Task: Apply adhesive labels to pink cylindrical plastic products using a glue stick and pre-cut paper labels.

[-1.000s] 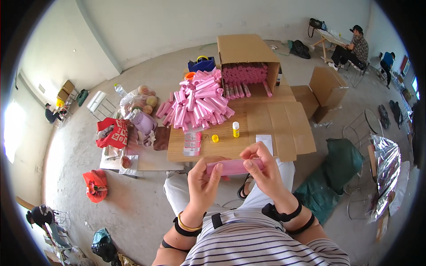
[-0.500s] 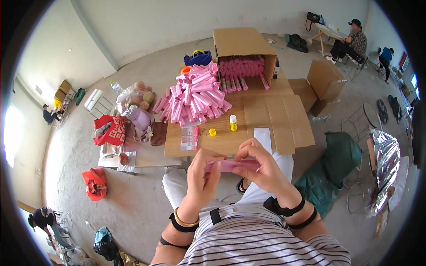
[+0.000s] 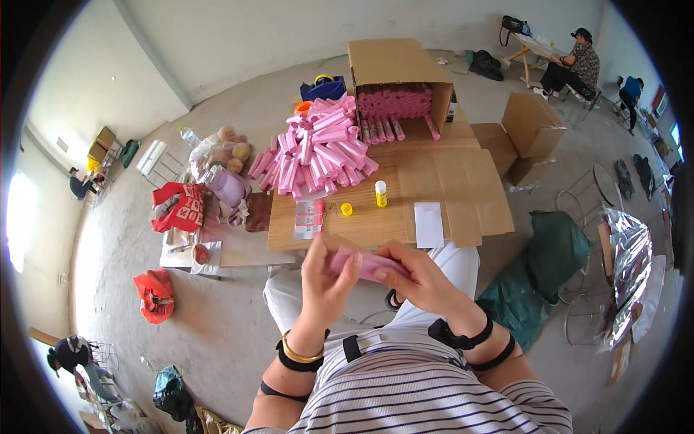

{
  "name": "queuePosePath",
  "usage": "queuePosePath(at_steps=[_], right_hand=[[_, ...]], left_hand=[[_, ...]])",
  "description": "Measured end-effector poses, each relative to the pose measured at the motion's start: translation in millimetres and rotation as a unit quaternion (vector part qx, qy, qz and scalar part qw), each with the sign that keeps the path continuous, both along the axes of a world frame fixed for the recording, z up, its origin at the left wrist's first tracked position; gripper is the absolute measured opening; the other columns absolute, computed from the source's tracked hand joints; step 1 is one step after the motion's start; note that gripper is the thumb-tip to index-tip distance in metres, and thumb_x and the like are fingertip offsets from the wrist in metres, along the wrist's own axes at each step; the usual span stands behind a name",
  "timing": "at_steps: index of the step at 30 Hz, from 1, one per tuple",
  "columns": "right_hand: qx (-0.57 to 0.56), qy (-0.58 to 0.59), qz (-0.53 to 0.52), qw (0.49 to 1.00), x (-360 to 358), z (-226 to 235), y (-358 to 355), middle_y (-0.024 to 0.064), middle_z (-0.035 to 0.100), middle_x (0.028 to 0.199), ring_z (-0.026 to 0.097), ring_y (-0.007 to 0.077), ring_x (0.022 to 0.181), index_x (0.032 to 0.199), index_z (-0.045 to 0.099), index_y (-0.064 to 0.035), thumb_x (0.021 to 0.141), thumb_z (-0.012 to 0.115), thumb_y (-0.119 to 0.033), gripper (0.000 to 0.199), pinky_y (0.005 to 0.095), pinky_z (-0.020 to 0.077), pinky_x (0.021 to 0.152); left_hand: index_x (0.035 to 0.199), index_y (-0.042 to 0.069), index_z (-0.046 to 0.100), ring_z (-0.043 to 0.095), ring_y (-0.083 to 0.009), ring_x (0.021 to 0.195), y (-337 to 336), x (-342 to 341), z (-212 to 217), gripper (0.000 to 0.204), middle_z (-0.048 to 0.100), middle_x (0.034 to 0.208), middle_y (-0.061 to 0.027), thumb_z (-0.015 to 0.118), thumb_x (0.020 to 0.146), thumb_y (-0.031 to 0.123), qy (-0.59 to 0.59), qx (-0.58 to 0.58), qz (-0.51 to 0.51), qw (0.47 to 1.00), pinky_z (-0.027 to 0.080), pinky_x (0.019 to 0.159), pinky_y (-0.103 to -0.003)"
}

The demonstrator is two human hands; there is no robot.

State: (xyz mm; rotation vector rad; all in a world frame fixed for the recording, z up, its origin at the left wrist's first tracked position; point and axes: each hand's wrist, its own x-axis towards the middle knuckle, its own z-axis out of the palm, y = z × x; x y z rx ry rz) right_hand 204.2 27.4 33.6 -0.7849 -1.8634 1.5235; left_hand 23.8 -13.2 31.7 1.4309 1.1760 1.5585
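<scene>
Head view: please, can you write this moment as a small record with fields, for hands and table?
Left hand: holds one end of a pink tube
Right hand: holds the tube's other end
Table: pile of pink tubes, yellow cap, upright yellow-white stick, white sheet
Box: cardboard, open on its near side, pink rolls inside

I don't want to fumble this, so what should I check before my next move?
1. Pink roll held by left hand and right hand: ok.
2. Roll's underside undamaged: cannot tell, hidden from this view.
3. Glue stick upright on the wood-grain table: ok.
4. Yellow cap on the glue stick: not ok, it sits apart.
5. Cardboard box open toward you: ok.
</scene>
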Motion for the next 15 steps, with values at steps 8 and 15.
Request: queuePosePath(at_steps=[8, 15], right_hand=[[0.185, 0.055, -0.179, 0.965, -24.5, -39.1, -2.5, 0.0171, 0.062, 0.097, 0.063, 0.0259, 0.083, 0.108, 0.052, 0.0013, 0.092, 0.063, -0.012, 0.024, 0.0345, 0.0482, 0.073], [0.025, 0.07, -0.1, 0.992, -21.6, -53.9, 0.5, 0.0154, 0.061, 0.092, 0.06, 0.0217, 0.08, 0.116, 0.052, 0.0028, 0.094, 0.058, -0.011, 0.026, 0.0323, 0.0472, 0.073]], left_hand=[[0.113, 0.0, 0.056, 0.06, -0.012, 0.094, 11.4, 29.8, -37.3, 0.027, 0.065, 0.104, -0.0069, 0.061, 0.095, 0.02, -0.31, -0.126, -0.014, 0.942, 0.046, 0.085, -0.027], [0.105, 0.001, 0.059, 0.064, -0.0154, 0.086, 18.5, 19.9, -43.8, 0.022, 0.068, 0.094, -0.0097, 0.054, 0.098, 0.021, -0.227, -0.097, 0.007, 0.969, 0.049, 0.078, -0.027]])
